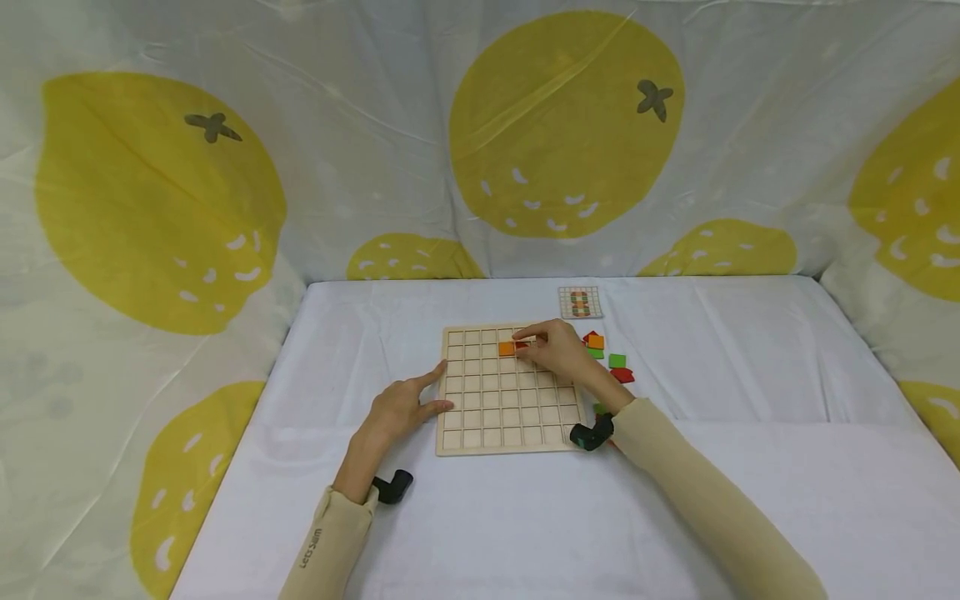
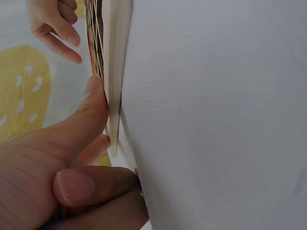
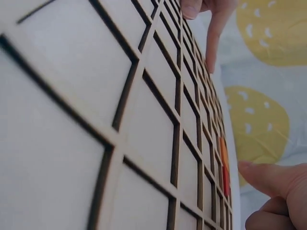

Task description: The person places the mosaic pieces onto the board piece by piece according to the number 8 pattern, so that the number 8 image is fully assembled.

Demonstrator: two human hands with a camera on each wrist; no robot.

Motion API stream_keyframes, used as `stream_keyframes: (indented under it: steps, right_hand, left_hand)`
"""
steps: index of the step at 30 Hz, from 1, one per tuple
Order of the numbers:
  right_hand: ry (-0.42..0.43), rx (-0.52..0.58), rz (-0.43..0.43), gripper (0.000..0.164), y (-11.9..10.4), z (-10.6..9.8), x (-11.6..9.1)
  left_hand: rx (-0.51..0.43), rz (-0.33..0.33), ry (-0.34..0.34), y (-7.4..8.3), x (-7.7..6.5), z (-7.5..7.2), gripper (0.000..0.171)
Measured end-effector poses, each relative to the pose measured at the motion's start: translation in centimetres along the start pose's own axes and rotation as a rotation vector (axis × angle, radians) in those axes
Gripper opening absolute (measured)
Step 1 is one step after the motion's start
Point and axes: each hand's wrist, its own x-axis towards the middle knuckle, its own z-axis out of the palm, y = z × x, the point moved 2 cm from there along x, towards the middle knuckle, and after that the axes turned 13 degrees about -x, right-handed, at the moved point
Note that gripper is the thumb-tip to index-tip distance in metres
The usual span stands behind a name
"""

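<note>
A light wooden grid board [image 1: 491,398] lies on the white-covered table. In its upper part an orange square tile [image 1: 507,348] sits in a cell, with a red tile [image 3: 225,180] beside it, partly covered by fingers in the head view. Over that red tile is my right hand [image 1: 557,348], thumb and index finger spread around it; the right wrist view shows a fingertip just off the tile. My left hand [image 1: 400,407] touches the board's left edge with extended thumb and index finger. The left wrist view shows its other fingers bent below the edge.
A small pattern card [image 1: 580,302] with a coloured grid design lies behind the board. Loose tiles are scattered right of the board, among them an orange tile [image 1: 596,342], a green tile [image 1: 617,361] and red pieces [image 1: 622,376]. More are partly hidden under the right wrist.
</note>
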Motion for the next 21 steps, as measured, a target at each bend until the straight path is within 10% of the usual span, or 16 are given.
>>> stream_keyframes:
  steps: [21]
  right_hand:
    - [0.047, -0.097, 0.163, 0.033, 6.0, -6.1, -6.3]
  left_hand:
    - [-0.026, -0.007, -0.007, 0.2, 0.0, -0.2, 0.079]
